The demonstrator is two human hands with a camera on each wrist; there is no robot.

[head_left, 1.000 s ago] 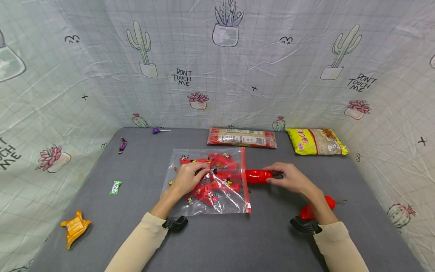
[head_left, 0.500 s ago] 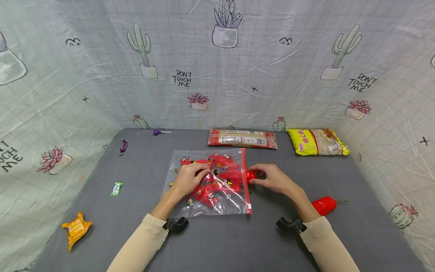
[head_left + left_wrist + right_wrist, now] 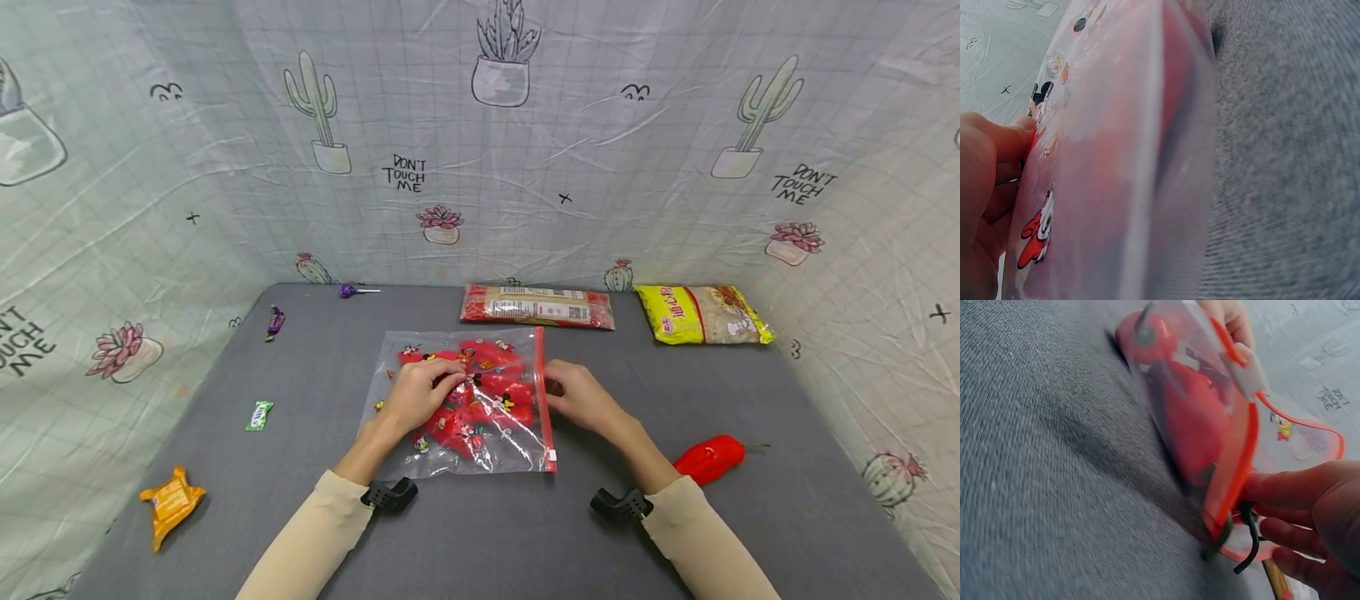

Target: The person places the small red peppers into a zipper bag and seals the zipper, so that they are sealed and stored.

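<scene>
A clear zip bag [image 3: 442, 462] with a red zip edge and cartoon prints lies flat, several red chili peppers [image 3: 501, 358] showing through its film. My left hand [image 3: 422, 393] holds the bag from above, fingers bent against the film near its middle. At the bag's right-hand mouth, my right hand [image 3: 581, 396] pinches a red chili pepper near its stem. That pepper's body is inside the bag; its dark green stem [image 3: 1249, 540] sticks out by my fingers in the right wrist view. Another loose red pepper [image 3: 708, 459] lies beside my right forearm.
Along the back stand a red-ended noodle pack [image 3: 536, 307] and a yellow food packet [image 3: 703, 315]. To the left lie a purple lollipop [image 3: 349, 291], a purple candy [image 3: 274, 323], a green candy [image 3: 259, 415] and an orange wrapped snack [image 3: 172, 507]. Printed cloth [image 3: 517, 175] walls the grey table.
My right hand has moved left up to the zip edge, pushing the pepper from outside the mouth into the bag. My left hand keeps its place on the bag.
</scene>
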